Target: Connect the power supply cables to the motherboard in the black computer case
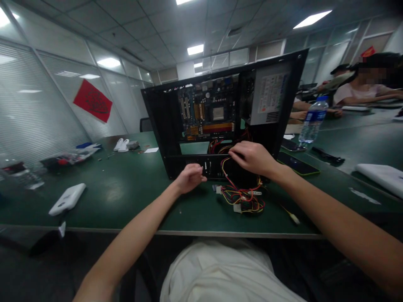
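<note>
Both hands are apart from each other, out in front of me at the computer case [157,119]. With my left hand [191,177] I have the fingers curled in front of its lower panel, and I can't tell whether they pinch anything. Further right and a little higher, my right hand [248,154] bends its fingers down at the case's bottom rail, where red and yellow wires cross; whether they grip a wire is hidden from me. Just below, between my forearms, a tangled cable bundle [244,199] with white connectors spills onto the green table [126,201]. The case stands on the table with its side uncovered toward me, showing the motherboard [201,107] and, at upper right, the silver power supply [273,94]. Near my right forearm lie a loose white plug [294,218] and a dark flat device with a yellow-green edge [300,164]; beyond them stands a water bottle [313,121]. Well off to my left lies a white device [67,199]. Across at the right sits another person [346,94] in a pale top, and a red sign [93,101] hangs on the left wall.
</note>
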Motion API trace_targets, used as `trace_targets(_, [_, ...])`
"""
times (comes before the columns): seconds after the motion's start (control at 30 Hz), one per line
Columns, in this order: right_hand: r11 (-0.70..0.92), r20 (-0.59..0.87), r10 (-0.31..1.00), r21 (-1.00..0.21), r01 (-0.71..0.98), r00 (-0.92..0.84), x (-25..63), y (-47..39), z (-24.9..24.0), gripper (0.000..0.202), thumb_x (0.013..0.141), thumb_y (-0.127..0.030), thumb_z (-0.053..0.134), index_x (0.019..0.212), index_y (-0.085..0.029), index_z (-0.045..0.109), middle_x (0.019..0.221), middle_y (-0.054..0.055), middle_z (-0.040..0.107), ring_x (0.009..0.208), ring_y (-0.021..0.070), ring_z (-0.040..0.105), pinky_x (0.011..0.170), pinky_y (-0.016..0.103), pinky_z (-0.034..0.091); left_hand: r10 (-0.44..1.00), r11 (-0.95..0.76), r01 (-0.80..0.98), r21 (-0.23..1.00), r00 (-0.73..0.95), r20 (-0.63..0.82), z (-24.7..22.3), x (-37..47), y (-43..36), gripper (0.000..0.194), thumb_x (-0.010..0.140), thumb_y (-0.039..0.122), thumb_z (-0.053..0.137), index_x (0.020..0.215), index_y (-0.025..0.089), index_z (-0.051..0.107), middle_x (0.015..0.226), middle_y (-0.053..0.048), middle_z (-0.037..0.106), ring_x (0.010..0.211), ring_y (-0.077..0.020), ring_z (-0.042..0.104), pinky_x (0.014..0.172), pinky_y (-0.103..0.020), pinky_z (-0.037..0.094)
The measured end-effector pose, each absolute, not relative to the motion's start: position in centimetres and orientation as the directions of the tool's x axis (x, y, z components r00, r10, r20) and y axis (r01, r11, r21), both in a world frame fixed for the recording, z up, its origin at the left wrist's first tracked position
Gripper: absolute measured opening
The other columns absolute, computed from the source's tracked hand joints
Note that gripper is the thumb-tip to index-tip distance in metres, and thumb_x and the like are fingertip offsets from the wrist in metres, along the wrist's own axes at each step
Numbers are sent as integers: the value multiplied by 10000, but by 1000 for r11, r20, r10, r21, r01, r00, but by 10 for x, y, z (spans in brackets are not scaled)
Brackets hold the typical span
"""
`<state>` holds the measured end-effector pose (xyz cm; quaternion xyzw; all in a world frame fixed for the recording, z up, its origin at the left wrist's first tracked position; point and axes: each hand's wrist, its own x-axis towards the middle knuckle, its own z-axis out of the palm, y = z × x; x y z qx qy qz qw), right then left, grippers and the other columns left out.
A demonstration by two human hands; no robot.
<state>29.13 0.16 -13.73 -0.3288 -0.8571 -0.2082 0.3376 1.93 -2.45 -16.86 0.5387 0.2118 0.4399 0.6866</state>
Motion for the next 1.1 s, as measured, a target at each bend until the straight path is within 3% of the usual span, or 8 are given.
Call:
trace_targets(0.17, [659, 672, 493, 125, 741, -552, 290, -3, -135, 367, 1019, -325, 403, 929, -153, 714, 943, 139, 723, 855, 247, 644, 787, 359, 477, 820, 69, -322, 944, 557, 130, -184, 37, -26, 488, 681, 291, 811, 559, 190, 350, 444, 109, 280, 405, -36, 251, 720, -282, 514])
trace_targets(0.37, [667, 673, 449, 186, 721, -588, 287, -1, -135, 355, 1024, -318, 413, 923, -155, 712, 900, 118, 714, 810, 227, 640, 743, 336, 461, 863, -143, -467, 873, 373, 341, -140, 22, -41, 497, 706, 270, 680, 594, 196, 202, 483, 97, 216, 448, -48, 213, 1124, -526, 427])
trace_targets(0.53, [664, 702, 405, 214, 716, -586, 281, 5, -138, 324, 1022, -296, 435, 913, -152, 703, 874, 108, 703, 785, 214, 635, 722, 322, 437, 880, -328, -298, 897, 250, 405, -101, 19, -39, 503, 774, 354, 627, 634, 199, 169, 508, 78, 216, 518, -87, 380, 1086, -580, 438])
trace_targets(0.67, [674, 702, 395, 216, 706, -592, 281, 5, -138, 317, 1023, -287, 439, 924, -146, 705, 872, 104, 702, 779, 208, 632, 731, 320, 440, 828, -423, -72, 903, 374, 418, -63, 10, -18, 557, 817, 449, 680, 598, 203, 231, 520, 35, 303, 962, -262, 693, 1057, -539, 446])
trace_targets(0.8, [695, 700, 389, 204, 690, -599, 281, 5, -136, 308, 1025, -276, 436, 953, -148, 707, 890, 99, 712, 792, 202, 638, 743, 317, 446, 644, -447, -99, 889, 654, 397, -43, 2, 3, 537, 673, 371, 834, 562, 193, 340, 531, 31, 385, 1176, -360, 665, 1121, -521, 397])
trace_targets(0.97, [684, 726, 367, 213, 698, -581, 277, 7, -137, 294, 1023, -263, 450, 926, -141, 700, 874, 95, 708, 778, 195, 632, 740, 315, 438, 746, -434, -89, 896, 522, 413, -41, 2, 26, 490, 708, 364, 760, 589, 190, 318, 594, 15, 482, 1225, -360, 641, 1058, -533, 469])
trace_targets(1.03, [672, 738, 359, 221, 707, -572, 275, 8, -139, 288, 1020, -259, 454, 918, -143, 697, 861, 92, 703, 767, 190, 624, 737, 314, 433, 752, -452, -67, 889, 507, 421, -32, 2, 28, 507, 732, 387, 738, 578, 182, 301, 775, -46, 645, 1242, -363, 628, 1023, -537, 500])
trace_targets(1.1, [659, 748, 346, 236, 715, -566, 275, 8, -140, 292, 1019, -255, 451, 901, -145, 694, 844, 91, 696, 758, 185, 613, 732, 311, 427, 691, -468, -35, 883, 608, 391, -18, 0, 24, 522, 731, 398, 761, 553, 167, 329, 1145, -118, 711, 1281, -377, 595, 1026, -533, 502])
